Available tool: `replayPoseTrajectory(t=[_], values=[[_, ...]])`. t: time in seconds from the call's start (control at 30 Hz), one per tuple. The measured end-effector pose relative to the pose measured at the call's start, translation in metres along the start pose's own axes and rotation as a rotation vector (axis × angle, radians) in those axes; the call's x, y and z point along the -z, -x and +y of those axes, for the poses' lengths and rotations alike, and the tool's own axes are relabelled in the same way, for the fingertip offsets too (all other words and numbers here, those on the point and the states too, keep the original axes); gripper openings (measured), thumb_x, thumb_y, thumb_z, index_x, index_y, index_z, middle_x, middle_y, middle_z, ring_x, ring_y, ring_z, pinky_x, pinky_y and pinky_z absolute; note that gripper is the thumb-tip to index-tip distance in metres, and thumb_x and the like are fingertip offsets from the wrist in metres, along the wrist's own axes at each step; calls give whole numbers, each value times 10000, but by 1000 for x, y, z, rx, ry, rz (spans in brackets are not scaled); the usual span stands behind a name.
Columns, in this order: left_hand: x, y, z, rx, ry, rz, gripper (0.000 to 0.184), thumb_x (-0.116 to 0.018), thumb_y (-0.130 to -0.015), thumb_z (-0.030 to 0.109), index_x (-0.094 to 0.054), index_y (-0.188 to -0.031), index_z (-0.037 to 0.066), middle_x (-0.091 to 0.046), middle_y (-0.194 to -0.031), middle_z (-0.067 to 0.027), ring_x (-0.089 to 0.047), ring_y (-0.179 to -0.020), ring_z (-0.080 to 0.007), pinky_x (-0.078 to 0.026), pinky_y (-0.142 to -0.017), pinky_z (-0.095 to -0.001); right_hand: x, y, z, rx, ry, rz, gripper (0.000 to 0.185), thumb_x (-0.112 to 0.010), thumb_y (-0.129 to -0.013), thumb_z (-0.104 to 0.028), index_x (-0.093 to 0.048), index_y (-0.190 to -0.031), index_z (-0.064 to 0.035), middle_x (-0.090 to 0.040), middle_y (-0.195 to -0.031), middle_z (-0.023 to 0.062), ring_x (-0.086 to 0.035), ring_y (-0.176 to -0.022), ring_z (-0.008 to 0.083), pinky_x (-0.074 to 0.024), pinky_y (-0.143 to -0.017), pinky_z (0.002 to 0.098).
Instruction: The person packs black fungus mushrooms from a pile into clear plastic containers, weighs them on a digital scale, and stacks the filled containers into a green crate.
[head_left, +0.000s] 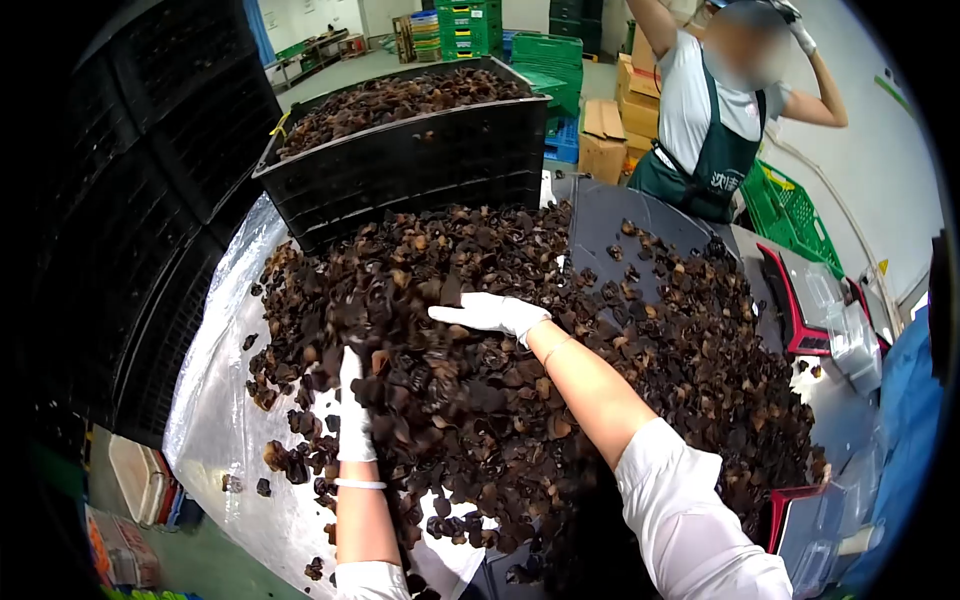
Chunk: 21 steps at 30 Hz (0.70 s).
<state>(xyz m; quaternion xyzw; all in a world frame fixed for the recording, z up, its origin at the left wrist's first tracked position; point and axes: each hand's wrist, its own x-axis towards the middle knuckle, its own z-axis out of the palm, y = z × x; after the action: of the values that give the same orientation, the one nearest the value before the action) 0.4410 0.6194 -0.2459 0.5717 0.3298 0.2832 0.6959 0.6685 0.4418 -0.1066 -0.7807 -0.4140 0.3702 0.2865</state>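
Dark brown, curled pieces that look like wood ear fungus (500, 390) lie in a wide heap over the table. My left hand (355, 405), in a white glove, is at the heap's left side, upright on edge against the pieces, its fingers extended. My right hand (490, 314), also gloved in white, lies over the middle of the heap with its fingers stretched out to the left. Between the hands some pieces are blurred by motion. A large black crate (410, 165) full of the same pieces stands at the back of the table.
Across the table at the right stands a person (700, 120) in a green apron with arms raised. Red-edged scales (795, 300) and clear plastic tubs (853, 345) are at the right edge. Green crates (550, 65) and cardboard boxes (602, 140) stand behind; dark stacked crates (150, 200) rise at the left.
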Motion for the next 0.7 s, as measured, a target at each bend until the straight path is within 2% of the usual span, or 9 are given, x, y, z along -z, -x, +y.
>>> replayPoseTrajectory(t=[0.07, 0.1, 0.13, 0.17, 0.3, 0.4, 0.47, 0.6, 0.7], values=[[-19, 24, -2, -30, -48, -55, 476, -486, -960, 423, -549, -1247, 50, -601, -1103, -43, -567, -943, -135, -440, -826, -267, 10, 10, 0, -65, 133, -148, 1009, -449, -799, -760, -268, -1467, -25, -257, -1527, 173, -249, -1411, 322, -210, -1150, 410], [-29, 35, -3, -47, -76, -81, 472, -480, -963, 413, -544, -1255, 48, -597, -1118, -46, -565, -958, -139, -437, -838, -269, 8, 15, 14, 26, 54, -83, 843, -471, -875, -641, -321, -1454, -46, -298, -1509, 177, -285, -1399, 303, -246, -1135, 383], [-40, 41, -3, -66, -106, -97, 468, -474, -966, 402, -539, -1262, 46, -593, -1134, -49, -563, -973, -143, -433, -851, -272, 9, 14, 34, 22, 46, -72, 843, -471, -875, -641, -321, -1454, -46, -298, -1509, 177, -285, -1399, 303, -246, -1135, 383], [-50, 48, -3, -84, -134, -111, 465, -468, -969, 392, -534, -1270, 44, -590, -1150, -52, -561, -988, -146, -430, -863, -274, 11, 11, 58, 112, -126, -123, 719, -463, -919, -543, -354, -1439, -58, -341, -1484, 182, -330, -1376, 283, -278, -1117, 370], [-94, 86, 0, -161, -226, -172, 453, -443, -981, 351, -514, -1299, 37, -575, -1213, -64, -554, -1048, -162, -417, -912, -285, 12, 25, 108, 307, -311, -95, 494, -453, -994, -299, -390, -1412, -43, -496, -1383, 132, -521, -1178, 191, -399, -981, 281], [-133, 109, 9, -246, -260, -211, 446, -425, -990, 320, -499, -1322, 31, -564, -1260, -73, -549, -1093, -173, -407, -949, -292, 29, 100, 81, 224, -147, -41, 650, -524, -928, -461, -396, -1410, -45, -466, -1411, 132, -434, -1290, 234, -329, -1080, 334], [-165, 122, 19, -321, -251, -226, 443, -412, -997, 300, -489, -1337, 27, -557, -1291, -79, -546, -1123, -181, -400, -974, -297, 12, 100, 142, 254, -340, 86, 683, -520, -920, -493, -392, -1413, -37, -444, -1426, 148, -413, -1310, 252, -314, -1093, 338], [-217, 164, 40, -355, -97, -310, 409, -428, -991, 226, -483, -1355, 47, -561, -1307, -92, -546, -1170, -199, -399, -1000, -314, 32, 185, 134, 79, -103, 178, 663, -535, -918, -459, -390, -1410, -39, -449, -1413, 173, -424, -1310, 291, -330, -1092, 368], [-239, 195, 39, -572, -173, -381, 404, -468, -958, 170, -495, -1339, 37, -533, -1337, -112, -495, -1227, -252, -349, -1055, -358, 38, 243, 131, 70, 65, 232, 592, -531, -914, -412, -430, -1384, -68, -452, -1401, 180, -434, -1289, 323, -340, -1076, 404]])
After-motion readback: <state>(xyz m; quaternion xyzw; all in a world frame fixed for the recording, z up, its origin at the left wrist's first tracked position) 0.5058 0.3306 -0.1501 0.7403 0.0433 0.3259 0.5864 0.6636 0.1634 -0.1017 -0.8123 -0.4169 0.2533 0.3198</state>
